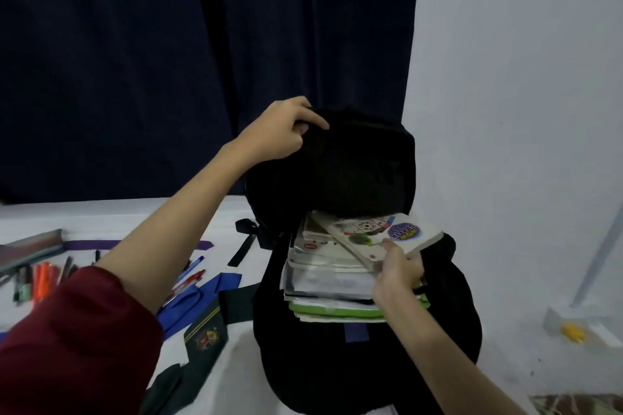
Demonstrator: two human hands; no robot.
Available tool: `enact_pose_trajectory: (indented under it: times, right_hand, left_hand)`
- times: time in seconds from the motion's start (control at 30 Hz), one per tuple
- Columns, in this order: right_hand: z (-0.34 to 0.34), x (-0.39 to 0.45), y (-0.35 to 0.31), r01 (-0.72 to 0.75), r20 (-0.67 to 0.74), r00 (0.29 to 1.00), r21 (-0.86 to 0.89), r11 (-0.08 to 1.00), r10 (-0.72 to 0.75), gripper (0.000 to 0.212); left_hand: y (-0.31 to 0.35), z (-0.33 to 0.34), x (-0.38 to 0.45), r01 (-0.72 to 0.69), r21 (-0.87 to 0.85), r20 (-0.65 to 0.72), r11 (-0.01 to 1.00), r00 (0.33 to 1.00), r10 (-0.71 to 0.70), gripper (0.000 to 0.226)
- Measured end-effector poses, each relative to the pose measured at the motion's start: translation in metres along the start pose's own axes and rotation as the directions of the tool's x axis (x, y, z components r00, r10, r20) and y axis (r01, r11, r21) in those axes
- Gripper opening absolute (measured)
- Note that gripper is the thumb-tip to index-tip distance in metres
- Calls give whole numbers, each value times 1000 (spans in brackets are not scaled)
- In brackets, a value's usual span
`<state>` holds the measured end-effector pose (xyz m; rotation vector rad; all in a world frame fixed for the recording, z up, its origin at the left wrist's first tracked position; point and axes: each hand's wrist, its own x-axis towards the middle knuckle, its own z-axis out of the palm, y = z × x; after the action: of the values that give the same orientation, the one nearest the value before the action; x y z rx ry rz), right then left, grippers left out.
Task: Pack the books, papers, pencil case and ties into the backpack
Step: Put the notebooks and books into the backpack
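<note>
A black backpack lies on the white table with its top flap lifted. My left hand grips the upper edge of that flap and holds it up. Inside the opening sits a stack of books and papers. My right hand holds a white book with a purple badge at the top of the stack, slanted half into the bag. On the table to the left lie a blue tie, a dark green tie with a crest and a purple tie. A grey pencil case lies at the far left.
Loose pens and orange markers are scattered on the table by the pencil case. A dark curtain hangs behind the table. A white wall is on the right, with a small yellow object low beside it.
</note>
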<state>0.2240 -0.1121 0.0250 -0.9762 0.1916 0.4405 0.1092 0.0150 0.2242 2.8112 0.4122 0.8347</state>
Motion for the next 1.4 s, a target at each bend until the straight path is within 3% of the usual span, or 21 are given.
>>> enact_pose_trajectory:
  times: [0.1, 0.17, 0.27, 0.43, 0.53, 0.6, 0.67, 0.7, 0.73, 0.8, 0.83, 0.9, 0.97, 1.03, 1.13, 1.27, 1.4]
  right_hand:
    - [21, -1, 15, -65, 123, 990, -30, 997, 68, 50]
    - [20, 0, 13, -144, 268, 945, -172, 975, 187, 42]
    - [7, -2, 3, -178, 355, 878, -382, 907, 322, 22]
    - [15, -2, 8, -316, 362, 871, -109, 943, 333, 31]
    - [44, -7, 13, -367, 354, 858, -84, 926, 372, 34]
    - [53, -5, 11, -358, 365, 844, -161, 920, 393, 25]
    - [45, -3, 8, -191, 378, 852, -420, 887, 362, 9]
    - [37, 0, 7, -51, 385, 868, -560, 827, 314, 14]
    - [27, 4, 8, 101, 401, 888, -648, 755, 225, 20]
    - [11, 13, 11, 413, 479, 874, -647, 642, -80, 24]
    - [6, 18, 14, 562, 516, 817, -609, 560, -259, 23]
    - [1, 27, 18, 770, 592, 624, -577, 272, -511, 14]
    - [1, 39, 24, 816, 667, 452, -577, -26, -592, 24]
    - [2, 47, 29, 792, 687, 395, -591, -152, -610, 29]
    - [8, 53, 33, 763, 670, 379, -617, -195, -638, 23]
    - [25, 56, 27, 716, 605, 430, -681, -154, -670, 18]
    - [19, 62, 31, 754, 695, 336, -603, -260, -636, 19]
  left_hand:
    - [4, -2, 3, -70, 134, -2, 989, 998, 70, 42]
    - [6, -1, 3, -75, 165, -11, 983, 997, 78, 41]
    - [5, 2, 2, -76, 178, -41, 981, 996, 85, 41]
    - [16, 3, 5, -135, 140, -102, 981, 984, 150, 43]
    - [23, 1, 7, -168, 114, -137, 979, 974, 182, 44]
    - [23, 1, 7, -164, 118, -137, 979, 974, 180, 45]
    - [18, 1, 8, -149, 121, -134, 981, 977, 165, 45]
    - [15, 2, 8, -143, 118, -136, 983, 978, 158, 45]
    - [13, 3, 8, -139, 115, -139, 984, 978, 155, 45]
    - [12, 6, 10, -143, 112, -146, 983, 977, 158, 44]
    - [13, 8, 11, -147, 109, -150, 983, 975, 162, 44]
    - [17, 10, 14, -155, 93, -162, 983, 972, 169, 43]
    - [19, 11, 15, -172, 78, -176, 982, 967, 183, 42]
    - [21, 10, 16, -191, 72, -185, 979, 962, 202, 42]
    - [20, 8, 16, -214, 55, -192, 975, 956, 221, 41]
    - [18, 7, 17, -223, 39, -176, 974, 958, 226, 42]
    - [14, 4, 18, -206, -43, -152, 978, 968, 197, 40]
